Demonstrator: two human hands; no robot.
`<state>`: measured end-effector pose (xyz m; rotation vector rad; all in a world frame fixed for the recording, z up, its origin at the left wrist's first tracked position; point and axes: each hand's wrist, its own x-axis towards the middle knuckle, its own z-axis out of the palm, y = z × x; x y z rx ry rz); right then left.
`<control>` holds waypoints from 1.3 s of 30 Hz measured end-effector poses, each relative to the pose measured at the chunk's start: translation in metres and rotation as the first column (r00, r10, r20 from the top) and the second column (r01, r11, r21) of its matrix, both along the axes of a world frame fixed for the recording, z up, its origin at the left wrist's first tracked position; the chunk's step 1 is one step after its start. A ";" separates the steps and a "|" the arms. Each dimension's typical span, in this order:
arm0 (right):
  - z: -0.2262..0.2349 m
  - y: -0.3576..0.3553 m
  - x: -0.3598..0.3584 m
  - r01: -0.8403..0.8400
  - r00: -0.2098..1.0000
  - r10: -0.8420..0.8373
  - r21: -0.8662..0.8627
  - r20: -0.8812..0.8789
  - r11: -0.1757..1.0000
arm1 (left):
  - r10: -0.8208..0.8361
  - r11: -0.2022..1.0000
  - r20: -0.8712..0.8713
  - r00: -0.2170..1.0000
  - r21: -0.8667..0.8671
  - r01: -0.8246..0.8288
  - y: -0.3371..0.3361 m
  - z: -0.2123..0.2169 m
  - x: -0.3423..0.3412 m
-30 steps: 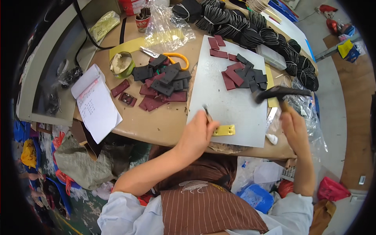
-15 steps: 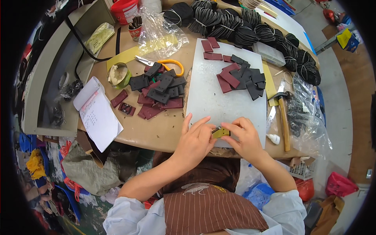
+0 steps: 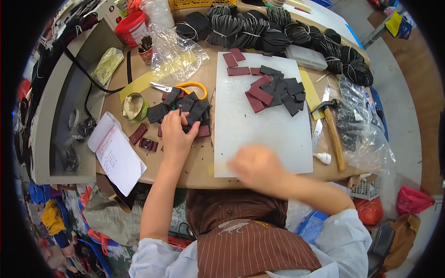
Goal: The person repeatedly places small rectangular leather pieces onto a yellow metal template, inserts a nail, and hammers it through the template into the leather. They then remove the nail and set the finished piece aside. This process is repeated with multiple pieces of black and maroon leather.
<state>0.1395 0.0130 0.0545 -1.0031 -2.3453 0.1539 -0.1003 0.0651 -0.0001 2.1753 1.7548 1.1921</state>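
Note:
My left hand [image 3: 176,132] reaches into a pile of small black [image 3: 197,109] and maroon leather-like pieces [image 3: 138,133] on the left of the table. A thin dark stick-like tool [image 3: 180,110] pokes up from its closed fingertips; the thumb lies against the pile. My right hand [image 3: 257,166], smeared by motion, is over the near part of a white board [image 3: 259,132]; its fingers cannot be made out. A faint yellowish blur shows by the board's near left corner. More maroon [image 3: 259,95] and black pieces [image 3: 292,104] lie on the board's far half.
Orange-handled scissors [image 3: 192,88], a tape roll [image 3: 134,106] and a notepad [image 3: 118,153] lie on the left. Right of the board are a hammer [image 3: 334,134], a metal ruler [image 3: 318,134] and a small white bottle [image 3: 323,158]. Bundled black cords [image 3: 269,32] line the back.
My left hand has moved from the board's near edge to the pile at left. My right hand has shifted left and blurred. The small yellow piece is no longer held between both hands.

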 end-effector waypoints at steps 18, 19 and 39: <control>-0.002 0.026 0.081 0.378 0.890 -0.421 -0.234 -0.175 0.896 | -0.540 0.841 0.094 0.837 0.111 0.530 0.073 0.041 0.123; 0.000 0.033 0.087 0.458 0.851 -0.489 -0.184 -0.192 0.870 | -0.593 0.805 0.102 0.799 0.032 0.593 0.082 0.042 0.127; -0.026 -0.031 0.110 0.420 0.864 -0.460 -0.209 -0.205 0.883 | -0.386 0.921 -0.188 0.903 -0.026 0.389 0.060 0.043 0.112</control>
